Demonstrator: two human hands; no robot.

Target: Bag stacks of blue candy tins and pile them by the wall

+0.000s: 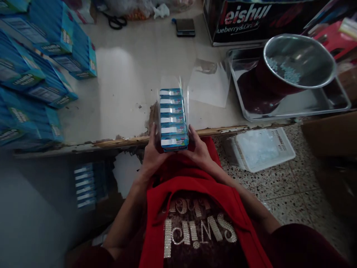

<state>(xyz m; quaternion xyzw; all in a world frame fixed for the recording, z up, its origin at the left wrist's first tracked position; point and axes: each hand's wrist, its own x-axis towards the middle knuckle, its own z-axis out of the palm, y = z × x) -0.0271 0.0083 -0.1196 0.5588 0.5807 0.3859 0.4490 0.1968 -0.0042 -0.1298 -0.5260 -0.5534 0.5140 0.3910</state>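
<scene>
At the table's front edge, a row of several small blue candy boxes [173, 121] with white strips lies inside a clear plastic sleeve. The sleeve's loose film sticks out past the far end of the row. My left hand [152, 154] grips the near end from the left side, with its thumb underneath and the fingers along the edge. From the right side my right hand [199, 150] holds the same near end, its fingers curved round the wrapped boxes. To the right of them a white sheet [210, 85] lies on the table.
Blue packs [52, 37] are piled on the left. A steel tray [312, 102] carries a metal bowl [295, 61] with pale blue pieces. Scissors [115, 21], a small scale [185, 27] and a black carton [251, 20] stand at the back. Below right is a white basket [262, 150].
</scene>
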